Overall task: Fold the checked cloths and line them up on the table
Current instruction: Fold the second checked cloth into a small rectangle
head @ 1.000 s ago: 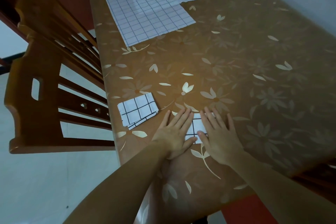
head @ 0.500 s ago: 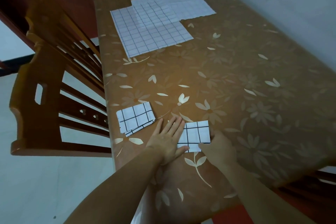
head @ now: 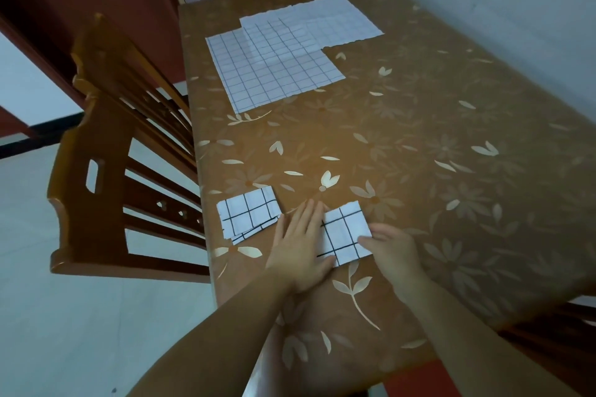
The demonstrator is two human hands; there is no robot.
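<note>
Pressing flat with the left hand (head: 300, 245) on the left edge of the small folded cloth (head: 346, 232), with the fingers (head: 309, 213) stretched out together and gripping nothing. Touching that cloth's right edge with the right hand (head: 392, 246), its fingers (head: 375, 229) bent down onto the fabric; not possible to tell whether pinching the edge or only resting on it. Working near the front of the desk (head: 419, 138), just beside the first folded cloth (head: 250, 216), which is lying close to the desk's left edge with its lower layers peeping out askew.

Risking, probably, a fold springing open on lifting the palm too soon, since only the left part is being weighted. Risking also a skid: judging by the shine, sliding the bundle on the glossy floral cover could be twisting it out of line with its neighbour, and the bundle is already sitting at a slight angle. Pushing leftward too far could be nudging the first folded cloth toward the edge beside the wooden chair (head: 96, 171), perhaps off it.

Waiting at the far end, well apart: two unfolded checked cloths (head: 274, 68) overlapping each other. Tugging one carelessly could be dragging the other along and rumpling both.
</note>
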